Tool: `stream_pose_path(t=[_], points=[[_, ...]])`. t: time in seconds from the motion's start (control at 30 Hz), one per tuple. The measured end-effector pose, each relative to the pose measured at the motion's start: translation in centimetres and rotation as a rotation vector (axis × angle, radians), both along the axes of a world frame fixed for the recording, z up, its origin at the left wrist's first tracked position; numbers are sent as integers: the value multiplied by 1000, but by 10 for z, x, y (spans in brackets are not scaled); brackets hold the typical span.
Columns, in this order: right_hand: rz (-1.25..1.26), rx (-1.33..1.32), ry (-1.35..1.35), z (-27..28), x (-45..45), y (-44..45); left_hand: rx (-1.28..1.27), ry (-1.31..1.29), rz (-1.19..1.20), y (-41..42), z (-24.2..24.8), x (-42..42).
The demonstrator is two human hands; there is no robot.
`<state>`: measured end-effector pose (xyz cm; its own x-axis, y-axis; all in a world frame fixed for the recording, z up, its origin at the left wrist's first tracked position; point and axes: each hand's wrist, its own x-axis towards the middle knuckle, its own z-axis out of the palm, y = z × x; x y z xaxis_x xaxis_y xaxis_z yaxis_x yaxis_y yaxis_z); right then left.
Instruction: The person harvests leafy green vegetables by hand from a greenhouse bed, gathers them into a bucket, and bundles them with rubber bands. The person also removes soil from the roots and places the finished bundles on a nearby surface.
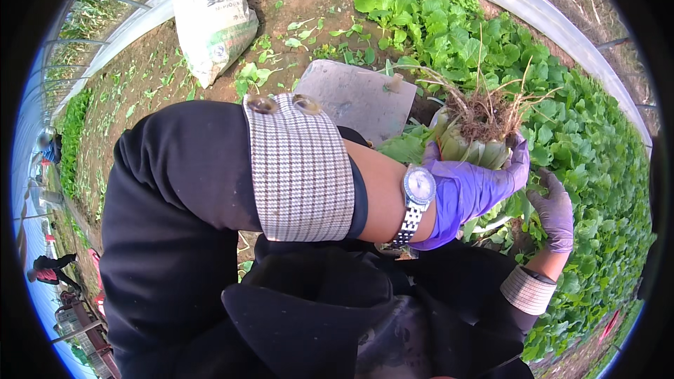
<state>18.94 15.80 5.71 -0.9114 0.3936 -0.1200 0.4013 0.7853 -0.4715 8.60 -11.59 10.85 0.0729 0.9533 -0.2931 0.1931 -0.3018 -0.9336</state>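
My left hand (pixel 468 184), in a purple glove with a metal wristwatch (pixel 419 185) at the wrist, grips a bunch of leafy greens (pixel 471 148). The bunch's pale stems are in my fingers, and its tangled brown roots (pixel 487 116) point towards the top of the view. Just right of it is my right hand (pixel 555 213), gloved as well, with fingers bent and apart over the green plants (pixel 584 205). It holds nothing that I can see. Some leaves of the bunch show beside my left hand; the rest is hidden.
A flat grey board (pixel 360 97) lies on the soil beyond my sleeve. A white printed sack (pixel 213 26) stands at the upper left. Dense leafy plants fill the right side, and loose leaves (pixel 253 76) are scattered on the soil. Two people (pixel 50 273) (pixel 51 147) are far left.
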Motion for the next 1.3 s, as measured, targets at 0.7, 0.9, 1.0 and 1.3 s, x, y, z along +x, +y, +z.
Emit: stream_pose_path(t=[0.7, 0.9, 1.0, 1.3], points=[[45, -560, -247, -45, 0, 15, 2152, -1426, 1103, -316, -141, -72], [30, -540, -339, -61, -12, 14, 1909, -887, 2234, -412, -195, -38], [68, -541, -332, -82, -18, 19, 1594, -705, 2531, -443, -222, -36], [4, -387, -218, -91, -47, -13, 499, -477, 1253, -306, -156, -132]])
